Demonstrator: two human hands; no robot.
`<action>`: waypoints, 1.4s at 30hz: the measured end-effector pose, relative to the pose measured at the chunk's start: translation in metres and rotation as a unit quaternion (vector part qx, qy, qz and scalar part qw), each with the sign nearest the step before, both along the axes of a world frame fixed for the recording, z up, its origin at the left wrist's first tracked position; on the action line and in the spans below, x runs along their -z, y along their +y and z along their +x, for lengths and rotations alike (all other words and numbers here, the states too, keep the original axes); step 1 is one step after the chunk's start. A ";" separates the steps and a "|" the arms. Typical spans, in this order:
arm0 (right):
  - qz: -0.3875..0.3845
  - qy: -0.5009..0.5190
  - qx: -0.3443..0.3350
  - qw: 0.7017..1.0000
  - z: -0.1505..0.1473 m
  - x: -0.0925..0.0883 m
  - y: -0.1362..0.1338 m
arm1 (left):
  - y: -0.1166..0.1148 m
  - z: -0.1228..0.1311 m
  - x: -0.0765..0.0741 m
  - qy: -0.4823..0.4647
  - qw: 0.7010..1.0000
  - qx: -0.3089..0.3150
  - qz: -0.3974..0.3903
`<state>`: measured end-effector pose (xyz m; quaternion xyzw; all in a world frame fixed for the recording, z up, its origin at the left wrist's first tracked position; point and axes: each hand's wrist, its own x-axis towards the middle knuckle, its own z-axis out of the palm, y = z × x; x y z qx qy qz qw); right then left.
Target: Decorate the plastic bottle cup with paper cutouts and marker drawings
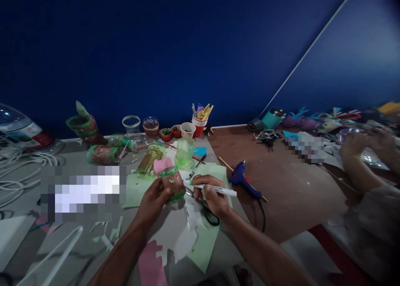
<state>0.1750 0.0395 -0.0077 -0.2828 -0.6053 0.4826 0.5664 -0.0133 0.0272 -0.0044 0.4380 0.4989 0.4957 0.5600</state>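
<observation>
My left hand [158, 196] grips a small painted cup [173, 183], pinkish brown with green rims, from its left side, tilted above the papers. In my right hand [212, 193] is a white marker [224, 190], its green tip end pointing left at the cup's right side. Whether the tip touches the cup cannot be made out. Black-handled scissors [211, 216] lie partly under my right hand. A pink paper heart [162, 166] shows just behind the cup, and a green-tinted clear cup [185, 153] stands farther back.
A blue glue gun [243, 179] lies to the right on the brown table part [289, 194]. Paper cups [188, 130] and painted bottle pieces [103, 154] line the back. White cables [14, 169] coil at the left. Another person's hands [354, 148] work at the far right.
</observation>
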 end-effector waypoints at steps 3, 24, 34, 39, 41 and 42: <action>0.009 -0.035 0.005 0.999 0.000 -0.002 -0.002 | 0.001 0.000 0.004 -0.019 1.000 0.006 0.009; 0.073 -0.457 0.130 0.877 -0.001 0.016 0.027 | 0.001 0.002 -0.002 -0.036 0.998 -0.045 0.008; 0.022 -0.656 0.127 0.744 0.012 0.006 0.033 | 0.003 0.002 0.001 -0.059 0.997 -0.044 0.009; 0.025 -0.652 0.133 0.746 0.010 0.005 0.032 | 0.001 0.000 0.000 -0.035 0.998 -0.043 0.016; 0.041 -0.601 0.149 0.784 0.008 0.003 0.032 | 0.001 0.000 0.002 -0.036 0.998 -0.044 0.019; 0.052 -0.558 0.151 0.815 0.007 0.002 0.032 | 0.001 -0.001 0.003 -0.040 0.998 -0.045 0.022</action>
